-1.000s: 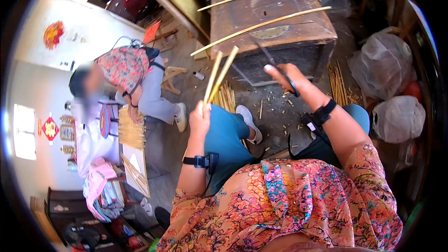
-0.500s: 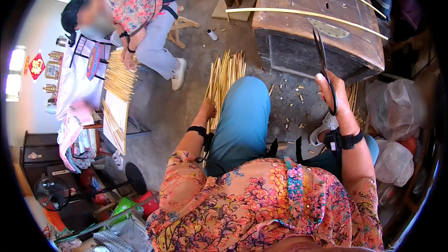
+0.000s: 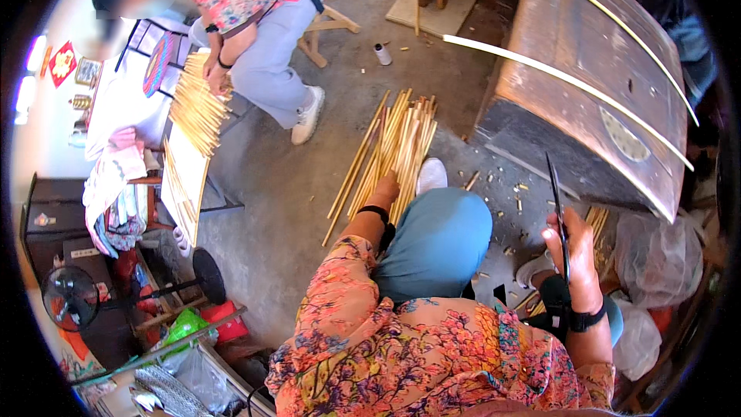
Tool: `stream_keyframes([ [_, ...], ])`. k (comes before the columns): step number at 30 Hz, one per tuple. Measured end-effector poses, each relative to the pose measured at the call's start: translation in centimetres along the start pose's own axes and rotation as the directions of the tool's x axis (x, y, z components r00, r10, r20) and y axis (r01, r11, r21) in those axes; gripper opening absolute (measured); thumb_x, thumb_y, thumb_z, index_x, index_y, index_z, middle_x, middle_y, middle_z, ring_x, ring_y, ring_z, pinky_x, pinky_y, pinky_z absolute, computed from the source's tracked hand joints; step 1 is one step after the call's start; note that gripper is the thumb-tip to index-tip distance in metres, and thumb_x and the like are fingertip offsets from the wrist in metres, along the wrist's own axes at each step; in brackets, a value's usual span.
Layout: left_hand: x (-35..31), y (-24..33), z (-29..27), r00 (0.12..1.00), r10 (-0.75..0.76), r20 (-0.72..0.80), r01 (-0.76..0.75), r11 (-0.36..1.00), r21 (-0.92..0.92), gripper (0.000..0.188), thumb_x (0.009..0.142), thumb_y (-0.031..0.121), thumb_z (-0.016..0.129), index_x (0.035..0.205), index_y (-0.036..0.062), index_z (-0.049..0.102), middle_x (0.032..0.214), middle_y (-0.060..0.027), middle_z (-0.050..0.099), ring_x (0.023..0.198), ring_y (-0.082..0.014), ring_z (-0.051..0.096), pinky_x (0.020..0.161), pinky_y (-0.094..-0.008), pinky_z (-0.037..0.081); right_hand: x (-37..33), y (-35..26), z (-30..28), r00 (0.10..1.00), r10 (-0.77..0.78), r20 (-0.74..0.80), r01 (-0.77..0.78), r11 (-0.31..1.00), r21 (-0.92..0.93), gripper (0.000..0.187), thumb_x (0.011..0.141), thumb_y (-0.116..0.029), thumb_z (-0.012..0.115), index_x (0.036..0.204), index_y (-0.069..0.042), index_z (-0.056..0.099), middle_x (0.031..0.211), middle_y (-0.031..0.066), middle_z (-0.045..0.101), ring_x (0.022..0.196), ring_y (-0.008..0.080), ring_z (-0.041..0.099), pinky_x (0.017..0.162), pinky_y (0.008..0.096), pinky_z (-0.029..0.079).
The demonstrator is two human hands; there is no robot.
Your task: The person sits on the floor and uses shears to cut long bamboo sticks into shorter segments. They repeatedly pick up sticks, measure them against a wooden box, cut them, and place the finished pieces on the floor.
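Note:
My right hand [image 3: 575, 251] grips a pair of black scissors [image 3: 557, 193], their long blades pointing up and away from me. To the left of my knee, my left hand [image 3: 388, 188] reaches down with curled fingers onto a pile of thin yellowish sticks [image 3: 413, 127], which look like bamboo or cane. Its fingertips are partly hidden among the sticks. The pile lies lengthwise on the grey floor, its far ends fanned out beyond my white shoe [image 3: 432, 176].
At the right stands a dark wooden chest [image 3: 571, 100] with two long pale strips [image 3: 567, 69] across its top. Short offcuts [image 3: 519, 205] litter the floor. Far left, a seated person [image 3: 262, 62] handles more sticks [image 3: 193, 112] on a white board. A fan [image 3: 71, 299] and plastic bags [image 3: 660, 259] flank me.
My view has shifted, and I lean further toward the stick pile. My left hand has moved forward along the sticks. The scissors stay in my right hand, now seen more edge-on.

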State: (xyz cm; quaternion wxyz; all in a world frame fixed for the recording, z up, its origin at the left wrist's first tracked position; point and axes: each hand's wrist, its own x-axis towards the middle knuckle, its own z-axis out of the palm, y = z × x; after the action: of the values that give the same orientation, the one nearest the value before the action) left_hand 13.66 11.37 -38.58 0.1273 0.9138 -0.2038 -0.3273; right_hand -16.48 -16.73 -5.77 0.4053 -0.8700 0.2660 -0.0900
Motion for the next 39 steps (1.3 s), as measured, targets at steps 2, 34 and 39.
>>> stream_keyframes([
  [2, 0.2, -0.3, 0.5, 0.997, -0.076, 0.034, 0.074, 0.996, 0.047, 0.024, 0.08, 0.01, 0.055, 0.101, -0.0002, 0.049, 0.096, -0.0295, 0.06, 0.094, -0.0446, 0.057, 0.079, -0.0493, 0.047, 0.3, -0.1, 0.3, 1.0, 0.019, 0.016, -0.02, 1.0, 0.017, 0.041, 0.078, -0.038, 0.068, 0.081, 0.001, 0.055, 0.063, 0.0157, 0.053, 0.057, 0.0316, 0.056, 0.053, 0.0368, 0.043],
  [34, -16.2, 39.2, -22.1, 0.32, 0.869, -0.377, -0.881, 0.42, 0.219, 0.021, 0.085, 0.008, 0.057, 0.106, 0.0041, 0.06, 0.103, -0.0119, 0.062, 0.096, -0.0241, 0.061, 0.084, -0.0307, 0.048, -2.1, -2.1, -4.2, 0.87, -0.1, -0.483, 0.267, 0.919, 0.29, 0.033, 0.081, -0.03, 0.067, 0.074, -0.001, 0.055, 0.064, 0.0168, 0.053, 0.054, 0.0307, 0.055, 0.051, 0.0363, 0.044],
  [39, -15.5, 42.4, -17.1, 0.258, 0.923, -0.287, -0.82, 0.366, 0.44, 0.05, 0.085, 0.022, 0.058, 0.129, 0.0039, 0.045, 0.13, -0.0223, 0.045, 0.121, -0.0367, 0.044, 0.102, -0.0398, 0.035, -2.6, -1.8, -4.2, 0.842, -0.167, -0.513, 0.315, 0.924, 0.216, 0.039, 0.077, -0.031, 0.071, 0.066, -0.004, 0.047, 0.058, 0.0154, 0.047, 0.051, 0.0347, 0.05, 0.048, 0.0374, 0.041],
])
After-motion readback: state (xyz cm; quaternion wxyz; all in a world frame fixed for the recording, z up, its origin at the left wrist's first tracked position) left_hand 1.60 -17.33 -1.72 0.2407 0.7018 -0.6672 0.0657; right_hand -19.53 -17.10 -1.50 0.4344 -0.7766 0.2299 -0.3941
